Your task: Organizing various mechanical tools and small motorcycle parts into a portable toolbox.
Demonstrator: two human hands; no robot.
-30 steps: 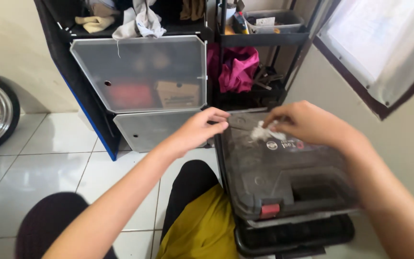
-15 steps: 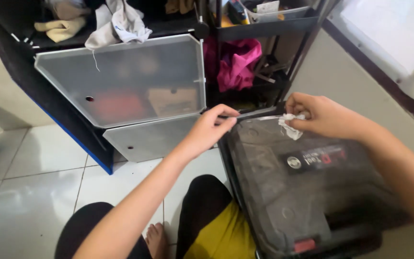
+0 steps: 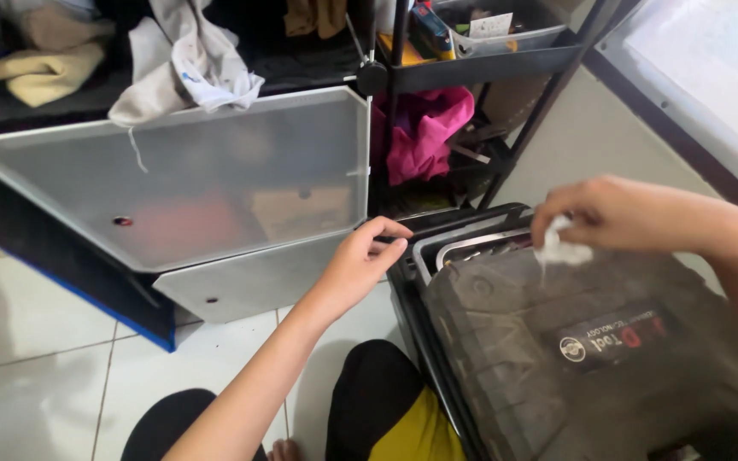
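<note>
Pink cloth [image 3: 424,128] fills the black rack [image 3: 480,72] behind the tool case [image 3: 574,358].

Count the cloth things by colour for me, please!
Pink cloth on the rack: 1
White cloth over the cabinet: 1
Cream cloth beside it: 1
White rag in the right hand: 1
Total: 4

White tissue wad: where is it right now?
Head view, right of centre: the white tissue wad is pinched in the right hand, just above the far edge of the dark tool case lid.
</note>
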